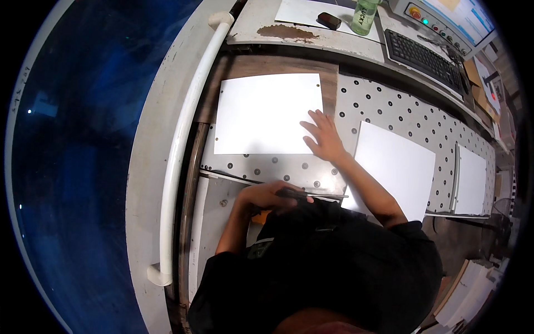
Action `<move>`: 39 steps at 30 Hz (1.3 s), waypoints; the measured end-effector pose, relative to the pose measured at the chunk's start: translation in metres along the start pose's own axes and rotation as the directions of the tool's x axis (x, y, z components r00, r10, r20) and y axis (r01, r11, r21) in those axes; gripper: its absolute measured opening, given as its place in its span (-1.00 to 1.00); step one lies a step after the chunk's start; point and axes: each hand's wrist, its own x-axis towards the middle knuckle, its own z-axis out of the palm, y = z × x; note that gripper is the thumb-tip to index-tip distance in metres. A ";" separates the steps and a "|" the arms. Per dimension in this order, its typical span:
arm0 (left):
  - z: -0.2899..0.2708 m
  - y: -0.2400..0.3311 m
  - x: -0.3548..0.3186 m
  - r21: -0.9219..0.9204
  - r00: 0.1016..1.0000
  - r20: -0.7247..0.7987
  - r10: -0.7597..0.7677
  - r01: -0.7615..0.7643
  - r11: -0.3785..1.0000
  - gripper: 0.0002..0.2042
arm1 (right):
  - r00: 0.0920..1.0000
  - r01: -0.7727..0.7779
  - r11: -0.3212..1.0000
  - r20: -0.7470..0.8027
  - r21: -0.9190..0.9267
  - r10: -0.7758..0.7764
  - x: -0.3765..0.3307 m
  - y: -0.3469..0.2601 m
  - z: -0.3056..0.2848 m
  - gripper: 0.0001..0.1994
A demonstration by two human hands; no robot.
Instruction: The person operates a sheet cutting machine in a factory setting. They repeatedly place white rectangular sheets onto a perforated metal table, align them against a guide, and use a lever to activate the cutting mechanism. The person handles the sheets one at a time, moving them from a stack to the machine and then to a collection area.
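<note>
A white rectangular panel (261, 117), with small dark round marks near its corners, lies partly on a wood-brown surface (267, 65) and partly on the dotted metal tabletop (267, 164). Over its lower right edge rests my right hand (324, 135), palm down with the fingers spread; the panel's lower right corner area is partly covered by it. My left hand (272, 195) is near the table's front edge, close to my body. Its fingers are closed round a slim dark-handled tool (295, 193) whose thin straight shaft points right. The tool's exact kind does not show.
Right of my right forearm lies another white panel (397, 164), with more white sheets (471, 181) farther right. A white rail (186, 136) runs along the left. Behind the table stand a keyboard (425, 61), a green bottle (364, 18), a small dark object (329, 21) and a control box (436, 25).
</note>
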 end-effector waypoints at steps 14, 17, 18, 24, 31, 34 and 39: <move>0.008 0.024 -0.011 0.023 0.804 -0.577 -0.143 0.191 0.981 -0.60 | 0.912 -0.240 0.921 -0.253 0.307 0.322 -0.002 0.022 0.007 -0.66; 0.018 0.034 -0.022 0.103 0.735 -0.661 -0.148 0.285 0.953 -0.60 | 0.928 -0.225 0.944 -0.243 0.241 0.283 -0.001 0.024 0.015 -0.65; 0.023 0.043 -0.030 0.167 0.697 -0.708 -0.113 0.322 0.932 -0.60 | 0.926 -0.233 0.946 -0.247 0.226 0.287 -0.002 0.025 0.014 -0.65; 0.070 0.074 -0.111 0.494 0.024 -0.870 0.493 0.015 0.870 -0.55 | 0.918 -0.247 0.944 -0.258 0.219 0.300 -0.004 0.022 0.008 -0.65; 0.089 0.034 -0.175 0.470 -0.740 -0.284 0.610 0.448 0.761 -0.49 | 0.927 -0.208 0.964 -0.282 0.165 0.248 -0.002 0.022 0.013 -0.66; 0.097 0.014 -0.172 0.251 -0.778 -0.322 0.540 0.480 0.841 -0.46 | 0.928 -0.194 0.971 -0.296 0.138 0.228 -0.001 0.021 0.015 -0.66; 0.109 0.007 -0.164 0.162 -0.747 -0.317 0.585 0.565 0.809 -0.23 | 0.933 -0.172 0.983 -0.309 0.059 0.182 -0.002 0.022 0.017 -0.65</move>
